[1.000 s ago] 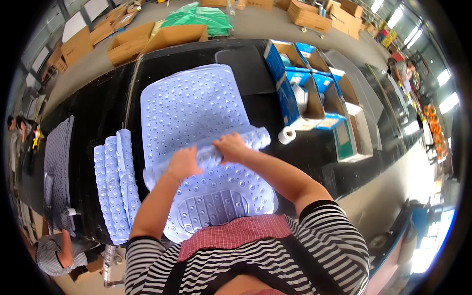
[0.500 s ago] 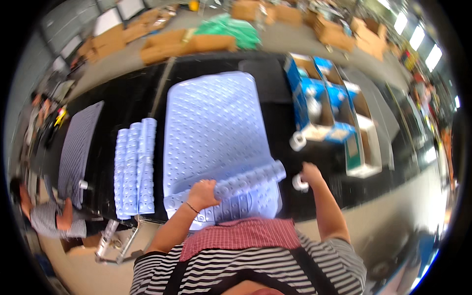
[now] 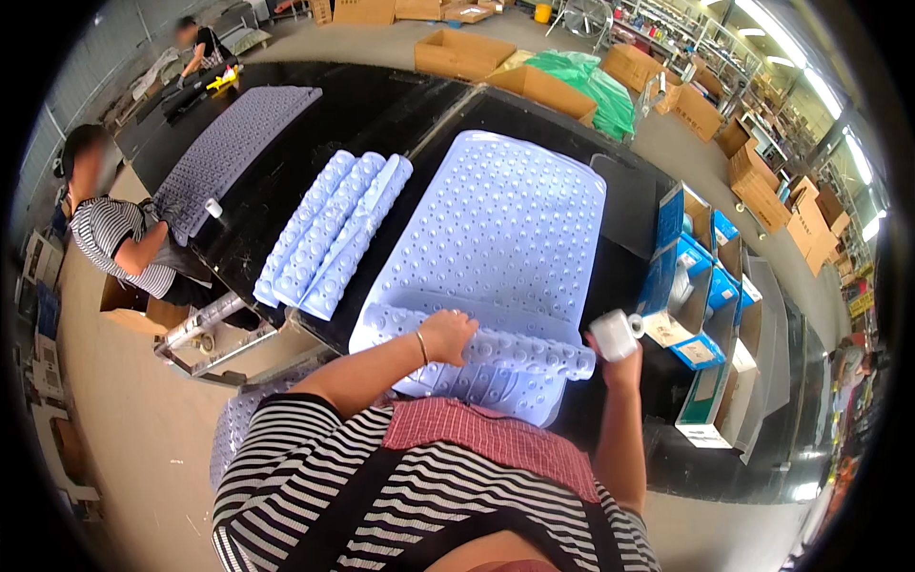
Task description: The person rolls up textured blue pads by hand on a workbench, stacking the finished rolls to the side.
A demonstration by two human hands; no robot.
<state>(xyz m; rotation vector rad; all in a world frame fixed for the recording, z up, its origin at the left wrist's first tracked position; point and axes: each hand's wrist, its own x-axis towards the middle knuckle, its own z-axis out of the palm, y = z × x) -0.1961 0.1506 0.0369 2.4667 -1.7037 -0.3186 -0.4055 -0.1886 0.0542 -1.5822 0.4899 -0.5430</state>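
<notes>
A light-blue bumpy bath mat (image 3: 515,219) lies on the black table, its near end turned over into a roll (image 3: 524,354). My left hand (image 3: 448,337) presses on that roll with fingers bent round its top. Just off the roll's right end, my right hand (image 3: 624,370) grips a white tape roll (image 3: 613,334), raised above the table. Beside it shows a second white roll (image 3: 637,325), partly overlapped. Three rolled blue mats (image 3: 334,234) lie side by side to the left of the flat mat.
Blue and white open boxes (image 3: 691,286) stand at the right with small white items inside. Left, a co-worker in a striped shirt (image 3: 119,238) stands by another flat mat (image 3: 243,143). A second person (image 3: 202,48) is farther back. Cardboard cartons (image 3: 462,54) and green sheeting (image 3: 586,86) lie beyond the table.
My right hand has lifted the white tape roll from the table. My left hand stays on the mat's rolled end. The view has turned to the left.
</notes>
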